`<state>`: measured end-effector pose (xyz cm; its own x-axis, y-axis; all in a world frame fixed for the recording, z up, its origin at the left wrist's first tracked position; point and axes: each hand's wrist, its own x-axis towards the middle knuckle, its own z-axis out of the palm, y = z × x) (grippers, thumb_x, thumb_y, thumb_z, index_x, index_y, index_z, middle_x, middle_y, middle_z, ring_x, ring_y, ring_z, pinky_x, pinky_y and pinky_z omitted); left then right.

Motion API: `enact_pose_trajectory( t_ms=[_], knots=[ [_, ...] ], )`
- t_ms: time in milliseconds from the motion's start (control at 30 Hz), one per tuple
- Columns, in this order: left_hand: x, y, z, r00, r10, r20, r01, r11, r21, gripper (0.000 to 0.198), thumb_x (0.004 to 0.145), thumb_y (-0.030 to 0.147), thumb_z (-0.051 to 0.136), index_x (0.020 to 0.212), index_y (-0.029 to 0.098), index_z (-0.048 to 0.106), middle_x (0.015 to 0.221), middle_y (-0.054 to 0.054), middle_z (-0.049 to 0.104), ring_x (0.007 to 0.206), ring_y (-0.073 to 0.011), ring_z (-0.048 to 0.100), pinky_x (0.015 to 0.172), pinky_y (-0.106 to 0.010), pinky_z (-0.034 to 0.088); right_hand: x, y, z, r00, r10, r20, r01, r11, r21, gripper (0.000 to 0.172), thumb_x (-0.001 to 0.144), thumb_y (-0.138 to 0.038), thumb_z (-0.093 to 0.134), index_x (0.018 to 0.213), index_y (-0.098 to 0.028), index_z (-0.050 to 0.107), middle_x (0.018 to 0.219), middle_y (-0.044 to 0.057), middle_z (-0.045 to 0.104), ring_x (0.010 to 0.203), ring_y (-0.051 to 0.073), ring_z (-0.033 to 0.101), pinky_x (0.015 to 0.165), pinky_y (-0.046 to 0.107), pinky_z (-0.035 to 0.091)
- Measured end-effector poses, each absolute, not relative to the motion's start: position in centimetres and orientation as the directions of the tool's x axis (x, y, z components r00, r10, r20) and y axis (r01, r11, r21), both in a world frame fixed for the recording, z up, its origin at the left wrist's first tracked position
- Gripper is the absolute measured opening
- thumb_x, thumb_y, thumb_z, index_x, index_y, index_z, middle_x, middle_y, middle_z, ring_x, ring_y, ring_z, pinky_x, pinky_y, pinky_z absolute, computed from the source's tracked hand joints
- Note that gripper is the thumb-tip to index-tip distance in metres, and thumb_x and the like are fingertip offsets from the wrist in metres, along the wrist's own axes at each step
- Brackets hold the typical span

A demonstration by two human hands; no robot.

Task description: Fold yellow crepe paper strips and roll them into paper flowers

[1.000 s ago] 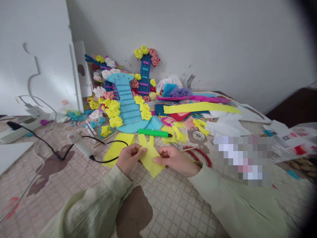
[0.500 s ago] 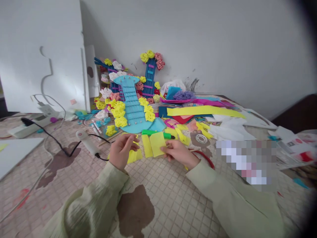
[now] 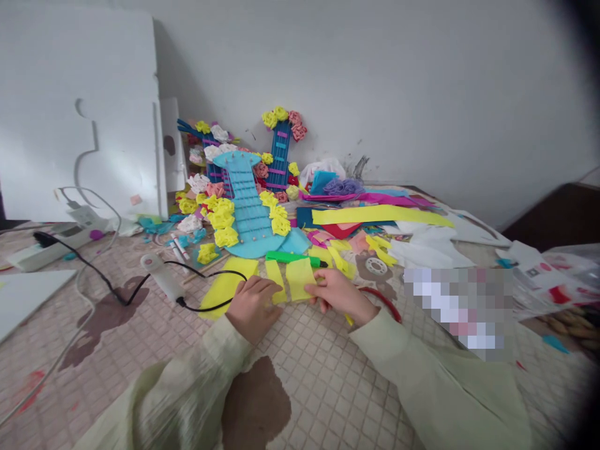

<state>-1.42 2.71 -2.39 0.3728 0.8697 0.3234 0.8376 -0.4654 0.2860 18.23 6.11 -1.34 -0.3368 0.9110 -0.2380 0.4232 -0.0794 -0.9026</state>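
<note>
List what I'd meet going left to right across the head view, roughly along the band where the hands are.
White power strip → white handheld device with a black cord → left hand → yellow paper piece pinched by the right hand → right hand → red curved handle → plastic bag.

A light-blue cutout board (image 3: 253,215) edged with yellow paper flowers (image 3: 222,220) sits on the worktop (image 3: 328,375). In front of it, the right hand (image 3: 340,294) pinches a yellow paper rectangle (image 3: 300,278); the left hand (image 3: 255,306) is at a narrow yellow strip (image 3: 275,278), contact unclear. A green, black-tipped tool (image 3: 290,257) lies just before the board, a white corded device (image 3: 162,278) front-left of it, a long yellow strip (image 3: 379,215) to its right, a dark-blue stringed board (image 3: 280,156) behind.
</note>
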Motion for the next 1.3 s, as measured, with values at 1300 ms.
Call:
enact_pose_trajectory(
  t_ms=[1300],
  knots=[
    [-1.3,2.5,-3.5,0.460,0.803,0.379,0.751,-0.580,0.315,0.027,0.075,0.020,0.045,0.099,0.013,0.057,0.104,-0.011,0.061,0.098,-0.0261,0.051,0.082,-0.042,0.042,26.0,7.7,0.5,-0.105,0.994,0.044,0.915,0.114,-0.388,0.012,0.072,-0.022,0.049,0.070,-0.018,0.061,0.075,0.004,0.063,0.070,0.015,0.056,0.059,0.023,0.037]
  ],
)
